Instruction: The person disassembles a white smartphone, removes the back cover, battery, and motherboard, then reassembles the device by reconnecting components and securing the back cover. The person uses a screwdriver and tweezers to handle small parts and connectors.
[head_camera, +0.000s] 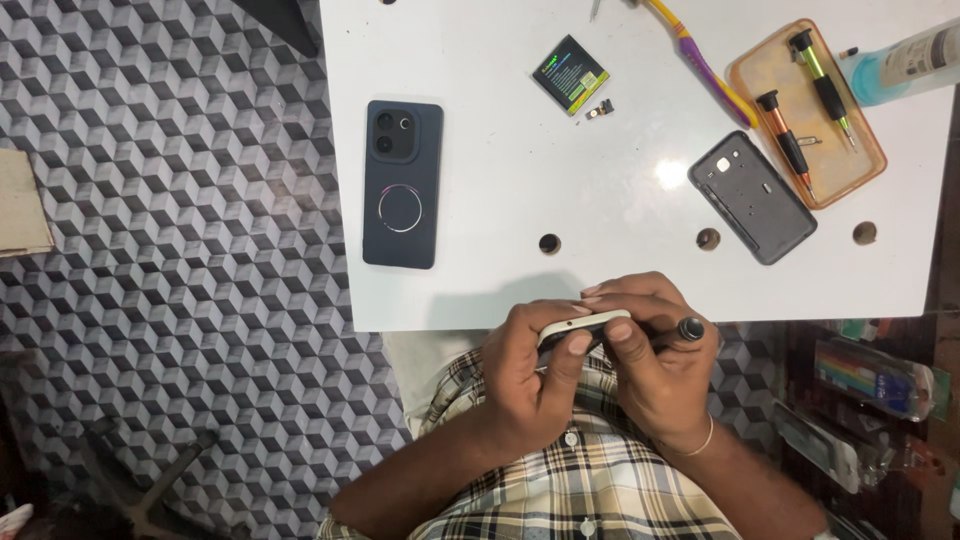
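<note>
Where the patterned floor (180, 250) meets the frame's left edge, a tan board (20, 205) is cut off, so its kind cannot be told. On the white table (480, 200) lies a dark smartphone (402, 183), back up, with a ring on its case. Below the table's near edge, the left hand (530, 385) clasps a small white phone (583, 327) seen edge-on, thumb pressed on its side, while most of its body is hidden behind the fingers. The right hand (655, 365) curls around the phone's other end and also grips a black screwdriver (688, 329), of which only the round cap shows. Farther up lie a black battery with a green and yellow label (570, 75) and a tiny dark part (600, 109) too small to identify. A grey back cover (752, 197) lies inside up. An orange translucent tray (855, 160) holds two screwdrivers (815, 80). A pale bottle (905, 60) is cut off at the right edge.
</note>
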